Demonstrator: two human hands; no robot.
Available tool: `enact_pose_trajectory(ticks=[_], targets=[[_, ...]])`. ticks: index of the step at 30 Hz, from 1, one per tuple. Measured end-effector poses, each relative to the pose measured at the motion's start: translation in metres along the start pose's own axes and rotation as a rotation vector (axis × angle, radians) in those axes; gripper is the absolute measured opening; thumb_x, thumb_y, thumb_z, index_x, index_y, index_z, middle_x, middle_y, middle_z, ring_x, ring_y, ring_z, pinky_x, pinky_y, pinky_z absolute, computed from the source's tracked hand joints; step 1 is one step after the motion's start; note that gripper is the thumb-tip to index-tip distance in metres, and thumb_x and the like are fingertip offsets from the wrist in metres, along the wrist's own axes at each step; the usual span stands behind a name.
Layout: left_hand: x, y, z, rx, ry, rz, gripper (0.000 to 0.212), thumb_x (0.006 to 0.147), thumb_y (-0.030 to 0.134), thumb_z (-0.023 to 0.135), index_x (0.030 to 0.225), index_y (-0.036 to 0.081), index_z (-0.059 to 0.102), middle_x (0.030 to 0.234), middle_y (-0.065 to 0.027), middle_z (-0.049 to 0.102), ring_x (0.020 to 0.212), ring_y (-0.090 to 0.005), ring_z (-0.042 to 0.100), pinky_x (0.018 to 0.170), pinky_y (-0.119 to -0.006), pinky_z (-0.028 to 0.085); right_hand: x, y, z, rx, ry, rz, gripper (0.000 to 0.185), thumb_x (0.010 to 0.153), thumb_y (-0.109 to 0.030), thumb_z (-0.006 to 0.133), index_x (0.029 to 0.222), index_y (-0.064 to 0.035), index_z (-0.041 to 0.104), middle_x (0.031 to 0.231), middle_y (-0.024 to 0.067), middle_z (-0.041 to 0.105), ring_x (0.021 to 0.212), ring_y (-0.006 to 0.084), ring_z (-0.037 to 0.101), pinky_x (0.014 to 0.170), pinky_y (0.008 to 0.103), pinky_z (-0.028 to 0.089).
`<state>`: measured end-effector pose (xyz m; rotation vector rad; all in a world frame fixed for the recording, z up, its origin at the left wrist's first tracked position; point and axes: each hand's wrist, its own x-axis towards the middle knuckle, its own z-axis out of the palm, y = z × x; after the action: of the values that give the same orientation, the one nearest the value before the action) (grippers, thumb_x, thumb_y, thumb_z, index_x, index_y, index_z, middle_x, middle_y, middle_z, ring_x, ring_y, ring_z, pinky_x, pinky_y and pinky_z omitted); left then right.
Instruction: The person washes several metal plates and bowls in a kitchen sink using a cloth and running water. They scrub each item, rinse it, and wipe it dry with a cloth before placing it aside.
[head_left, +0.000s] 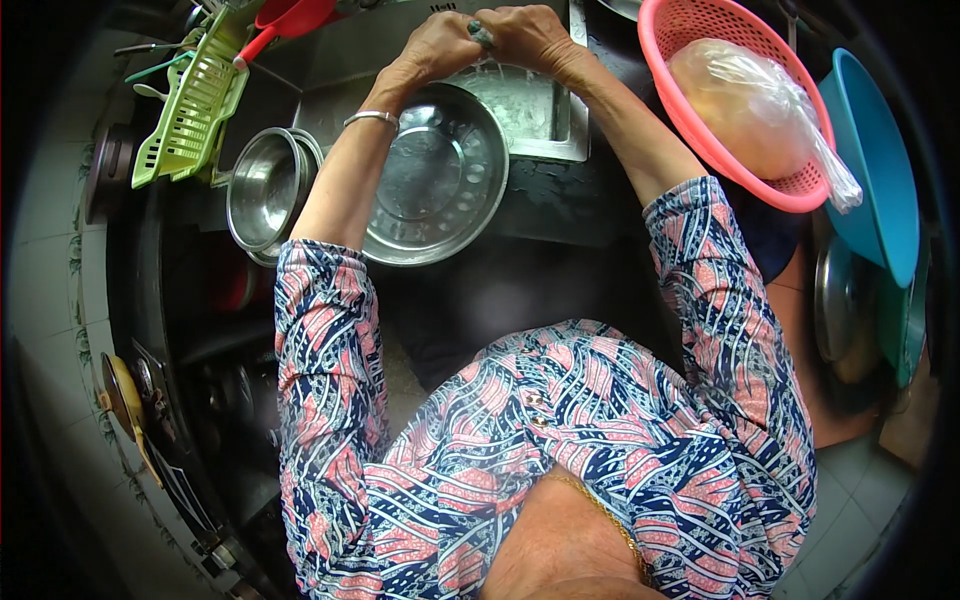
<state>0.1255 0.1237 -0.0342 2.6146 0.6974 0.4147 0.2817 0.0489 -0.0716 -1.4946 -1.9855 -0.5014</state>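
My left hand (442, 46) and my right hand (523, 39) meet at the top of the view, over the steel sink (574, 135). Both are closed into fists around a small dark green wet item (481, 34), perhaps a cloth or scrubbing pad; only a bit of it shows between them. Water seems to drip below the fists. Beneath my left forearm lies a wide, shallow stainless steel basin (427, 187), wet inside. Left of that forearm, small steel bowls (262, 187) stand nested together.
A light green plastic dish rack (187, 112) and a red plastic dipper (294, 16) are at the upper left. At right, a pink plastic colander (675, 97) holds a tied clear plastic bag (735, 105), beside a blue plastic basin (874, 165). A metal lid (834, 300) stands below.
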Motion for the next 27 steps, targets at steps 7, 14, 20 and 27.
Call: enact_pose_trajectory(ticks=[7, 14, 20, 27], targets=[[0.0, 0.003, 0.008, -0.482, -0.091, -0.025, 0.015, 0.07, 0.009, 0.075, 0.077, 0.0, 0.065, 0.068, -0.0015, 0.061, 0.067, -0.0084, 0.053, 0.062, -0.03, 0.048, -0.011, 0.008, -0.016, 0.052, 0.054, -0.02, 0.033, 0.07, -0.029, 0.079, 0.089, -0.0097, 0.06, 0.073, 0.0112, 0.064, 0.068, 0.031, 0.066, 0.059, 0.04, 0.051], [-0.033, 0.027, -0.039, -0.958, -0.178, -0.227, 0.023, 0.091, 0.022, 0.067, 0.108, 0.007, 0.067, 0.073, 0.0038, 0.06, 0.06, -0.0061, 0.051, 0.05, -0.022, 0.039, -0.013, -0.005, -0.043, 0.592, -0.113, 0.337, 0.036, 0.08, -0.02, 0.072, 0.11, -0.0064, 0.058, 0.089, 0.0227, 0.067, 0.084, 0.042, 0.065, 0.072, 0.0436, 0.051], [-0.032, 0.018, -0.026, -0.939, 0.318, -0.465, 0.024, 0.093, 0.013, 0.056, 0.109, 0.002, 0.07, 0.086, -0.0049, 0.069, 0.076, -0.0128, 0.066, 0.063, -0.028, 0.055, -0.029, -0.069, -0.108, 0.475, -0.217, 0.329, 0.028, 0.086, -0.015, 0.066, 0.111, -0.0045, 0.06, 0.087, 0.0192, 0.067, 0.081, 0.039, 0.065, 0.069, 0.0443, 0.051], [-0.027, 0.027, -0.02, -0.416, -0.083, 0.071, 0.087, 0.076, 0.026, 0.083, 0.148, 0.003, 0.039, 0.125, -0.0222, 0.06, 0.116, -0.0311, 0.059, 0.098, -0.039, 0.049, -0.123, -0.061, -0.135, -0.167, 0.085, 0.145, 0.029, 0.08, 0.0, 0.058, 0.109, -0.0032, 0.057, 0.08, 0.0143, 0.058, 0.072, 0.0327, 0.061, 0.059, 0.0438, 0.05]])
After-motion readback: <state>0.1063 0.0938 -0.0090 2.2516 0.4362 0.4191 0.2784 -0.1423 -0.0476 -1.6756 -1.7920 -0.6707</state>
